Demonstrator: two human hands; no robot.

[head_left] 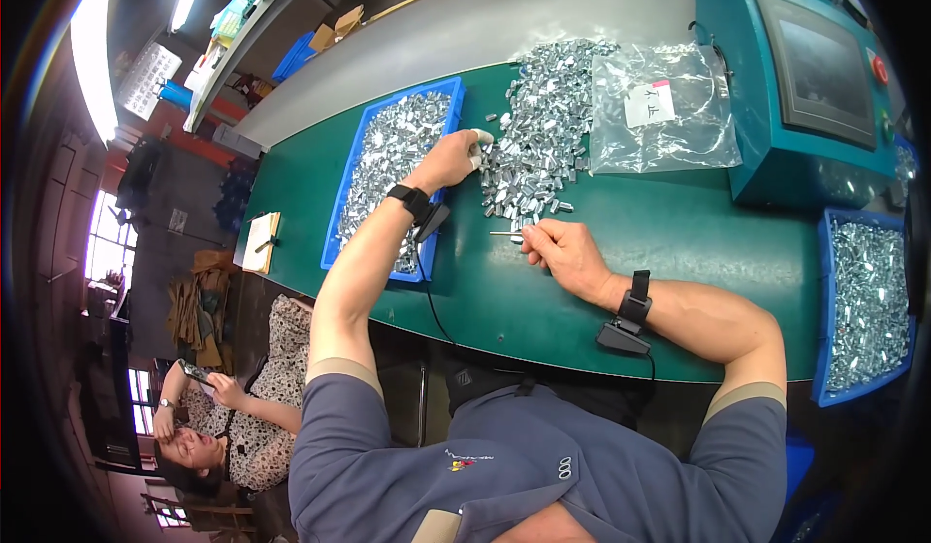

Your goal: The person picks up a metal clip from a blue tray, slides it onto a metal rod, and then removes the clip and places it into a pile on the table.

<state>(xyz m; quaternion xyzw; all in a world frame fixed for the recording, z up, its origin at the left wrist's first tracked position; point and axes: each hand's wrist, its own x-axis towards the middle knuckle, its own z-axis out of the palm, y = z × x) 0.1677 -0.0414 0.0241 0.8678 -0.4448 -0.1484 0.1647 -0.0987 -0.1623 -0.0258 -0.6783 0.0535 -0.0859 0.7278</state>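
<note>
My left hand (454, 160) reaches over the right rim of a blue tray (457, 102) full of small shiny metal pieces. White coverings show on its fingertips. Its fingers are bent together at the left edge of a heap of the same metal pieces (548, 107); what they hold, if anything, is too small to make out. My right hand (572, 257) is closed, thumb against fingers, around a thin metal rod (504, 234) pointing left. The rod lies just below the near end of the heap, where a few pieces sit beside the fingertips.
A clear plastic bag (664, 150) with a label lies right of the heap on the green table (679, 242). Beyond it stands a teal machine (800, 179) with a screen. Another blue tray (826, 301) of metal pieces is far right. A notepad (259, 247) and a seated person (257, 422) are left.
</note>
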